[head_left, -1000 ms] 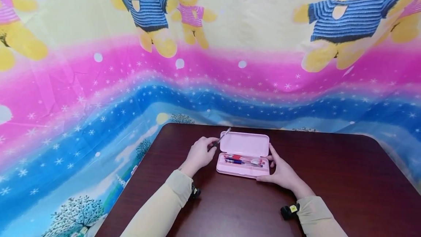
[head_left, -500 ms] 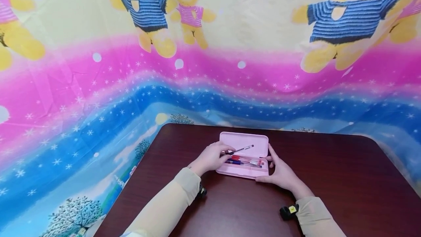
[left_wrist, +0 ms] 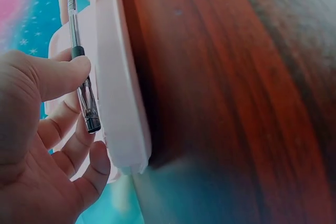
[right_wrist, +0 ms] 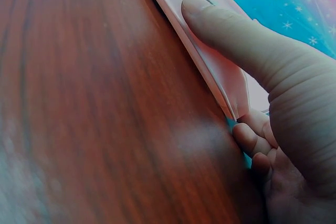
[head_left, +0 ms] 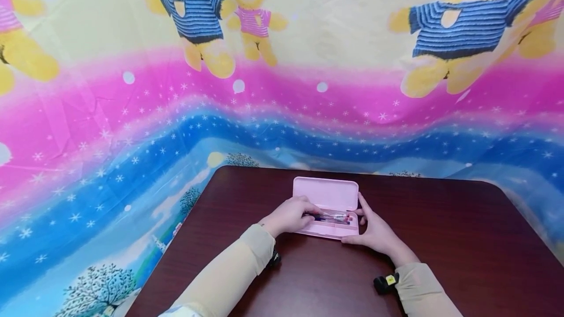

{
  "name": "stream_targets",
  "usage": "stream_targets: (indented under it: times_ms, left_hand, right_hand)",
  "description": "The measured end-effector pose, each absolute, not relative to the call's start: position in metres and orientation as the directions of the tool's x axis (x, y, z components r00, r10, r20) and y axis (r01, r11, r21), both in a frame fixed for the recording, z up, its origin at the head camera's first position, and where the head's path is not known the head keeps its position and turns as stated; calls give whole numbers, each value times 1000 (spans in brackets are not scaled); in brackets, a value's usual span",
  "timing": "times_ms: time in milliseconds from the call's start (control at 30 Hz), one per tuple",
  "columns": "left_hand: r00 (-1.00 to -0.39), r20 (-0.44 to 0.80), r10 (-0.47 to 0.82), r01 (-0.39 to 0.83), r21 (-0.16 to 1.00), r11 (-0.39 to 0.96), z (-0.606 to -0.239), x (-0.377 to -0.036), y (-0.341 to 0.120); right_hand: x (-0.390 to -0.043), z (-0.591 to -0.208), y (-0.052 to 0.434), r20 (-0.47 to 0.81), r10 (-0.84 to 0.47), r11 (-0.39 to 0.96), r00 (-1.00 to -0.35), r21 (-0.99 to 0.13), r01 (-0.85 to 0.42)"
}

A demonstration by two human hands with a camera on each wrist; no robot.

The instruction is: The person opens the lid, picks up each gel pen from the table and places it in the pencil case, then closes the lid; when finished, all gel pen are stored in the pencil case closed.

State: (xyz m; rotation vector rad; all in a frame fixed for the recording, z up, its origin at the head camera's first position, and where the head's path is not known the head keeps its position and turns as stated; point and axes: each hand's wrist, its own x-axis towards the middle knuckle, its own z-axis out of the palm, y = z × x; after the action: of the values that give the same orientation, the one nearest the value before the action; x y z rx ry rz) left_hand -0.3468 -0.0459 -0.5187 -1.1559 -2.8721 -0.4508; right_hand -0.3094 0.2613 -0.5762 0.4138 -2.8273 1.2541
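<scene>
Lowering a black pen into the open pink case

Left hand (head_left: 288, 216) pinches a black-capped pen (left_wrist: 81, 77) between thumb and fingers, at the left end of the open pink pencil case (head_left: 328, 229). Pen's long axis runs along the case's length, roughly parallel to the pens already lying in the tray (head_left: 337, 217); it sits just over or at the tray, and contact with the others cannot be told. Right hand (head_left: 374, 231) grips the case's right end, thumb along the front rim, fingers curled round the end wall. Case lies mid-worktop (head_left: 440, 238), lid hinged back and standing away from the person.

Against half a second ago: the pen was tilted tip-up across the lid; now it is level and low in the tray. Right hand unchanged.
</scene>
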Motion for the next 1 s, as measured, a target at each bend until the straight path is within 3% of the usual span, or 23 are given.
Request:
stream_targets:
  times_ms: [467,1000]
  left_hand:
    - [-747,130,652,664,198,721,-524,-346,-40]
    - [-779,152,608,624,285,728,-526,-346,-49]
  right_hand:
    - [-308,-576,261,161,-244,626,-956,-727,-282]
    - [-309,-576,260,115,-226,647,-967,-724,-238]
